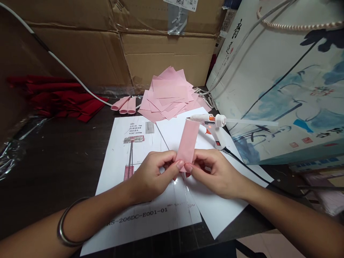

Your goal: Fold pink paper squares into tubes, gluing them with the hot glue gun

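A narrow folded strip of pink paper [188, 139] stands up between my hands, above the white sheets. My left hand [156, 175] pinches its lower left edge between thumb and fingers. On the lower right edge, my right hand [215, 172] pinches it the same way, the two thumbs almost meeting. Just behind the strip's top lies a white glue gun [212, 123] with an orange trigger, its nozzle pointing left and a clear glue stick out of its back. Beneath my hands is a printed sheet [115, 197] with a drawing; a blank white sheet [217, 215] overlaps it.
Loose pink sheets [169, 91] are heaped at the back, with several rolled pink tubes [125, 105] to their left. Red folded pieces [59, 96] lie far left. Metal clips [208, 98] sit behind. A cardboard box [166, 61] and a painted panel [282, 89] border the table [48, 154].
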Action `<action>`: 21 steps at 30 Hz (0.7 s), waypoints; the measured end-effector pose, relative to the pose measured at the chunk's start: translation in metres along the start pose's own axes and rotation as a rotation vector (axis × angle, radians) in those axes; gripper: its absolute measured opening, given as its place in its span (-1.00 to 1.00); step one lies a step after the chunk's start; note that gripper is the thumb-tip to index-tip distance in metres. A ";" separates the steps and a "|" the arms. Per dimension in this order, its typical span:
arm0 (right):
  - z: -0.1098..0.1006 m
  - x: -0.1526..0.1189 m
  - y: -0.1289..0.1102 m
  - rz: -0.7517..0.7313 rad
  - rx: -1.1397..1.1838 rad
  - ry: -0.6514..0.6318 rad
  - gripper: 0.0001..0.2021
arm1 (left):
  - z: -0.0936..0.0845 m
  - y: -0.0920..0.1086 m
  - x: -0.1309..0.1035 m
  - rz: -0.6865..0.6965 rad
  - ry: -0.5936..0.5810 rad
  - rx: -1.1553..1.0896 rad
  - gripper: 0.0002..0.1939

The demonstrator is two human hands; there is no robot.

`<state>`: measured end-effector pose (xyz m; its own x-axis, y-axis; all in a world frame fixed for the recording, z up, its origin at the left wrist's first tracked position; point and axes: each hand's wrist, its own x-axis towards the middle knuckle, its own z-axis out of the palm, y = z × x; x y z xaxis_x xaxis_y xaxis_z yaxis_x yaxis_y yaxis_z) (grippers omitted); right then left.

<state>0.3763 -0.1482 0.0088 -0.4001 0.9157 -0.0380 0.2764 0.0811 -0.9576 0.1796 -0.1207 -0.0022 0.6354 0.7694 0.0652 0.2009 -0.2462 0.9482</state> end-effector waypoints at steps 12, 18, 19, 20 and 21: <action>0.002 0.006 -0.002 0.057 0.291 0.198 -0.71 | 0.000 0.002 0.004 -0.124 -0.004 -0.137 -0.70; -0.004 0.005 0.002 0.016 0.270 0.365 -0.73 | -0.001 0.003 0.006 -0.203 0.005 -0.268 -0.70; -0.004 0.005 0.003 0.016 0.280 0.372 -0.74 | -0.001 0.003 0.006 -0.199 0.042 -0.294 -0.71; -0.005 0.005 0.003 0.016 0.288 0.377 -0.75 | -0.001 0.003 0.006 -0.194 0.081 -0.319 -0.72; -0.005 0.005 0.004 0.020 0.289 0.383 -0.76 | -0.002 0.003 0.007 -0.190 0.123 -0.339 -0.73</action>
<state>0.3798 -0.1417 0.0065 -0.0312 0.9995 -0.0016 0.0051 -0.0014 -1.0000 0.1833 -0.1154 0.0016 0.5129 0.8521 -0.1041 0.0356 0.1000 0.9943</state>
